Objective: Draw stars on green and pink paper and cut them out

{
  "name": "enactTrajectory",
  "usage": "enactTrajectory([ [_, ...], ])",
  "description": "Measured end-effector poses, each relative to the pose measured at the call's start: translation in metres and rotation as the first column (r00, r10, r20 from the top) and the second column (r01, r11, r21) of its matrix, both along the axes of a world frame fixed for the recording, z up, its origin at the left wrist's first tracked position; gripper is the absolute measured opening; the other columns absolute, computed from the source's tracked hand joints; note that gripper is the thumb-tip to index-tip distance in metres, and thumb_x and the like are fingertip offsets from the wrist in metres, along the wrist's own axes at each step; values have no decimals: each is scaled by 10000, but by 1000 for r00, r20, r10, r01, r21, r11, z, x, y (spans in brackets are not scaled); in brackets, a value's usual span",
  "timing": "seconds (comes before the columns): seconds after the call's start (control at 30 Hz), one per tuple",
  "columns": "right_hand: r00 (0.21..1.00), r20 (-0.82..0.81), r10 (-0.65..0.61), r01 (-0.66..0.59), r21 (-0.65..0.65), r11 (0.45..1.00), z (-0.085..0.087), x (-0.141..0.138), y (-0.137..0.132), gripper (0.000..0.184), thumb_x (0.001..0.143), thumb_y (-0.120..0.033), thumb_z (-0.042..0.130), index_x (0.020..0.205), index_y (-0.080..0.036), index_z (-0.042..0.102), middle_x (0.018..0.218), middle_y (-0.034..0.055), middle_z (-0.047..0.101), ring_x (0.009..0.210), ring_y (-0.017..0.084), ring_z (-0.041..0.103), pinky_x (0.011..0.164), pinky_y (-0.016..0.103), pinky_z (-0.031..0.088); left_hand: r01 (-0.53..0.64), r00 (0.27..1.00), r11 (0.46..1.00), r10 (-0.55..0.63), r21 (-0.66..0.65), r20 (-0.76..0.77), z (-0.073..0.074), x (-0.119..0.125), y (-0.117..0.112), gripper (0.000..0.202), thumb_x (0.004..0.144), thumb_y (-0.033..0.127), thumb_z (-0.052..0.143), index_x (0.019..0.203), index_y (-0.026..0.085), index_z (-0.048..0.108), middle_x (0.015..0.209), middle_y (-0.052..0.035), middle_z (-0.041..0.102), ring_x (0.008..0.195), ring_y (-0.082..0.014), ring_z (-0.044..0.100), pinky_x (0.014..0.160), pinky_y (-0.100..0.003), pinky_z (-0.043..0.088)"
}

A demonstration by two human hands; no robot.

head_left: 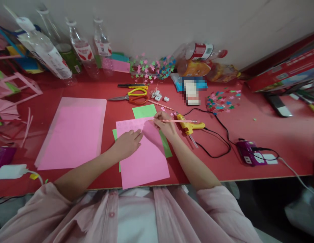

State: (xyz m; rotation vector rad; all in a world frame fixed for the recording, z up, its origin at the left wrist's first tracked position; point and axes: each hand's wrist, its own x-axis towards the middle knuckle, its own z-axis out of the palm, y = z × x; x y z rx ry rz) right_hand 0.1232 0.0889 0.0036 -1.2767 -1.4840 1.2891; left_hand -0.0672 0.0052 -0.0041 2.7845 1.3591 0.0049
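Observation:
A sheet of pink paper (144, 165) lies in front of me, partly over sheets of green paper (144, 110). My left hand (128, 144) rests flat on the pink sheet, its fingers stretched toward the upper middle. In my right hand (165, 124) is a pink pencil (181, 120), pinched near the sheet's top right corner, with its back end pointing right. The pencil's tip is hidden by the fingers. Faint marks run along the sheet's top edge. Just right of my right hand lies a yellow glue gun (189, 125).
Scissors (130, 95), a second pencil (160, 105) and small white pieces (158, 96) lie beyond the sheet. A pink paper stack (78, 135) is at left. Bottles (83, 50) stand along the wall. The glue gun's black cord (226, 131) loops toward a purple box (249, 153).

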Motion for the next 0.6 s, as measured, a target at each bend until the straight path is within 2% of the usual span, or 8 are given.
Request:
enactTrajectory([
  [0.17,979,96,180,-190,102,976,-4,7,2,93,668,-254,593,708,-196,533,638,-31,505,587,105,441,518,236,316,56,997,997,-52,57,-64,6,17,-1,330,945,267,416,1126,50,586,1158,-186,604,1031,-282,530,824,-385,435],
  [0.23,975,97,202,-213,116,970,-11,5,0,96,660,-257,581,693,-196,515,641,-29,504,598,108,445,530,237,325,32,997,998,-29,48,-71,7,24,-1,294,951,242,395,1059,67,605,1044,-164,628,973,-277,539,774,-385,435],
  [0.3,980,94,174,-185,118,976,-18,2,-2,114,668,-273,567,670,-202,479,609,-40,472,569,101,418,516,233,315,26,998,998,-23,58,-56,5,29,0,286,956,203,360,1005,82,615,976,-145,632,951,-270,545,769,-385,431],
  [0.4,984,128,124,-143,154,978,-23,-2,-5,152,682,-299,553,627,-208,444,579,-44,444,545,95,391,500,231,300,38,999,993,-36,107,-22,-1,30,0,304,956,176,338,1034,62,609,1053,-168,627,1032,-277,536,830,-393,419],
  [0.5,982,165,96,-127,189,974,-22,-2,-5,176,684,-310,547,598,-209,431,563,-41,434,533,94,387,490,234,292,2,999,991,-6,132,36,-7,27,0,356,963,230,347,1158,23,561,1214,-206,583,1108,-286,512,894,-403,402],
  [0.6,979,176,102,-134,177,975,-19,-1,-3,192,692,-328,547,596,-211,429,551,-41,431,519,95,385,481,237,287,-17,997,992,8,126,73,-10,24,0,394,965,264,348,1214,21,536,1288,-205,553,1125,-282,508,926,-405,394],
])
